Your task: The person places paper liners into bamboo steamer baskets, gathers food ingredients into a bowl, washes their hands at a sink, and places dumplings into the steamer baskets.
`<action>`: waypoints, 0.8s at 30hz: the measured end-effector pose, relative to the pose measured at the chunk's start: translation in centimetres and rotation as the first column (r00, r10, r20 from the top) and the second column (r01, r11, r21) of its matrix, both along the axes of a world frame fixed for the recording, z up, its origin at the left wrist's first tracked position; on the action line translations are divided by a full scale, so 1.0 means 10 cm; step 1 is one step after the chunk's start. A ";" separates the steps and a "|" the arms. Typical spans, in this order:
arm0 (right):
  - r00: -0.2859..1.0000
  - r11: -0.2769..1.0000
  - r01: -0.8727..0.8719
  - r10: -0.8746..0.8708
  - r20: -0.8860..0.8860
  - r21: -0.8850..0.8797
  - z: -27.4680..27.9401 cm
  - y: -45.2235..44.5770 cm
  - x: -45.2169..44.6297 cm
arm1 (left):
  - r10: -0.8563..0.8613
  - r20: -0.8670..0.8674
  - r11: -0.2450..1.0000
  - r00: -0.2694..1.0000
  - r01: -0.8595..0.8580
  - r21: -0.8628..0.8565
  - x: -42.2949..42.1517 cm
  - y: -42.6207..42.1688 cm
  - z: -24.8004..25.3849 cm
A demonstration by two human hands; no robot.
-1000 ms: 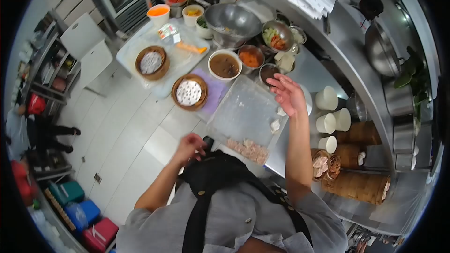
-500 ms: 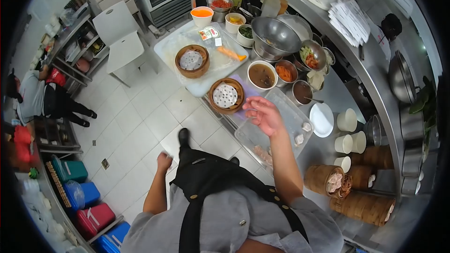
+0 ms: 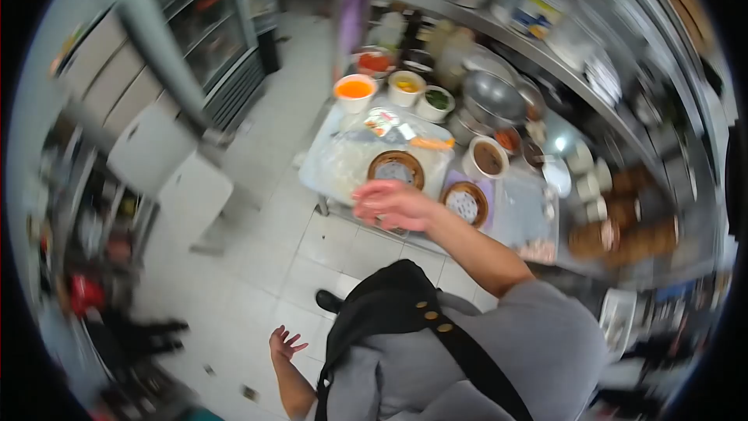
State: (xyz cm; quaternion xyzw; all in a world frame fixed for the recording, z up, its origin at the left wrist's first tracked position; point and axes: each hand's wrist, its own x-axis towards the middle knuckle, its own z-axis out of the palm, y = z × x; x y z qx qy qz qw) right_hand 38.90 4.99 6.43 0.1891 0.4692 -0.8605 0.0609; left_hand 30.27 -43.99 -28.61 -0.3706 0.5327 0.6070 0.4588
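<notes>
My right hand point(image 3: 392, 204) reaches across in front of the work table with its fingers loosely stretched and nothing in them. Just behind it, partly covered by the hand, sits a round bamboo steamer point(image 3: 380, 162) with a perforated liner. To the right of the hand is another bamboo steamer point(image 3: 485, 210), its white liner dotted with holes. Low at my side hangs my left hand point(image 3: 287, 341), empty, fingers spread above the floor. Motion blurs much of the view.
On a white cutting board point(image 3: 315, 157) stand a bowl of orange contents point(image 3: 354, 90) and an orange-tipped packet point(image 3: 432, 143). A brown-filled bowl point(image 3: 488, 157) sits farther right. A white chair point(image 3: 195, 195) and a glass-door fridge point(image 3: 206, 23) are at left; stacked steamers point(image 3: 650, 238) stand at right.
The view has swung left. My right hand has moved from beside the clear tray to in front of the board's steamer. My left hand's fingers have spread.
</notes>
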 end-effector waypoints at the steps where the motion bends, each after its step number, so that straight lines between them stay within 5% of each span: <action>1: 0.992 0.989 0.060 -0.074 -0.106 -0.133 -0.04 -0.09 -0.18 | -0.099 -0.015 0.995 0.995 0.099 0.006 -0.49 0.13 0.07; 5: 0.945 0.901 0.159 -0.257 -0.201 -0.403 -0.19 -0.21 -0.74 | -0.139 -0.217 0.989 0.966 0.147 0.023 -1.94 0.86 0.31; 7: 0.933 0.884 0.212 -0.310 -0.183 -0.418 -0.20 -0.19 -0.97 | -0.120 -0.318 0.966 0.941 0.185 0.183 -2.51 1.45 0.62; 9: 0.933 0.844 0.234 -0.335 -0.134 -0.482 -0.30 -0.13 -1.39 | -0.272 -0.482 0.916 0.833 0.377 0.135 -3.00 2.04 0.82; 11: 0.953 0.873 0.257 -0.300 -0.040 -0.415 -0.44 -0.07 -1.90 | -0.478 -0.553 0.873 0.682 0.439 -0.214 -3.19 2.58 1.34; 13: 0.928 0.898 0.368 -0.371 0.032 -0.241 -0.70 0.02 -2.45 | -0.712 -0.649 0.690 0.267 0.433 -0.579 -3.72 2.63 0.54; 15: 0.928 0.904 0.372 -0.367 0.064 -0.211 -0.70 0.13 -3.02 | -0.861 -0.509 0.472 0.014 0.396 -0.788 -3.85 2.47 0.35; 17: 0.907 0.890 0.420 -0.411 0.086 -0.176 -0.66 0.33 -3.52 | -0.905 -0.425 0.343 -0.001 0.589 -0.732 -3.88 2.13 0.28; 19: 0.850 0.840 0.508 -0.525 -0.050 -0.189 -0.58 0.61 -3.81 | -0.844 -0.534 0.341 -0.053 0.717 -0.609 -3.80 1.42 -0.43; 22: 0.790 0.794 0.590 -0.606 -0.100 -0.147 -0.28 1.09 -4.19 | -0.953 -0.161 0.301 0.256 0.858 -0.417 -3.91 1.23 0.01; 24: 0.733 0.741 0.668 -0.671 -0.113 -0.067 -0.18 1.41 -4.27 | -0.937 -0.058 0.341 0.346 0.859 -0.382 -4.21 1.31 0.11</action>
